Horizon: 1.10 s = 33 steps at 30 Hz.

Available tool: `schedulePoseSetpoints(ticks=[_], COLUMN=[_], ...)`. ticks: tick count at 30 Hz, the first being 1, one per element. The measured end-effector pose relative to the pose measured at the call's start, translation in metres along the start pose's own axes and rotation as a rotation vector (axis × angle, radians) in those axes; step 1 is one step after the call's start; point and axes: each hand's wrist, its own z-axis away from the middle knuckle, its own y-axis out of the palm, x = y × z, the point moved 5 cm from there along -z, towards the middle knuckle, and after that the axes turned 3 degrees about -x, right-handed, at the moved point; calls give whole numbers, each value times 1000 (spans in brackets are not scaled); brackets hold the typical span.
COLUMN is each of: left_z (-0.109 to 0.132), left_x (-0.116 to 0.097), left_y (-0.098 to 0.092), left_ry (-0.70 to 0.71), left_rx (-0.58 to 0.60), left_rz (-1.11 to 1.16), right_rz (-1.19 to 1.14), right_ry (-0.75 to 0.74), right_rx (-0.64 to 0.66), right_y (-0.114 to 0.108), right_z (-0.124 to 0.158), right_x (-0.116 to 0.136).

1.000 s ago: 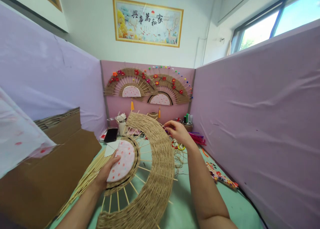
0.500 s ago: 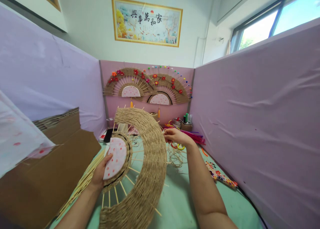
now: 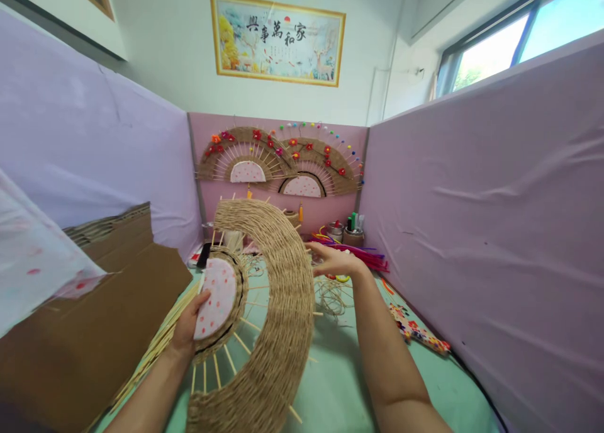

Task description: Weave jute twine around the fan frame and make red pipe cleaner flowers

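Largest first: the purple partition (image 3: 495,206) walls in the green tabletop (image 3: 340,370), where brown cardboard (image 3: 104,307) stands at the left. The woven fan (image 3: 287,282) is over the middle of the tabletop, its straight side to the left, its arc bulging right and its lower end cut off by the frame.

The right hand (image 3: 337,262) is at the fan's upper outer rim. Its thumb and forefinger, bunched half a second ago, are now parted, with no pinched thing visible between them (whether a fingertip touches the rim or a rib end, I cannot tell). That suggests a grip on the edge has just been let go, so the left hand (image 3: 189,320) seems to carry the fan; its thumb presses on the pink spotted half-disc (image 3: 214,301), the other fingers hidden behind.

Against the frame a second ago, the whole fan sits further left and turns its face more squarely to the camera. The loose cord (image 3: 333,296) beyond the rim is now less covered, while the dark phone (image 3: 203,255), plain to see then, is mostly hidden.
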Motion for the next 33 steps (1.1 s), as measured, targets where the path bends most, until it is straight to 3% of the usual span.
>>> schedulePoseSetpoints(ticks=[3,5,11,16,25,33], left_z=[4,5,2,1,-3,-5], left_x=[5,8,6,4,-2,-2], left_y=[4,5,5,4,2,0], left_ry=[-28,-41,-23,32,105,91], left_rx=[22,28,22,9,-32,-7], left_rz=[-62,-90,-126,-98,-98,-109], right_rz=[-323,-494,-687,-598,-358,-268], right_ry=[-201,-264,-185,-82,-155,-107], right_rx=[-182,-217,-291,-407,-469,-524], right_y=[-7,-5,6,5,-3,-16], right_z=[-2,-4,-8,-11,-7,3], right_x=[32,47,57,51,64,63])
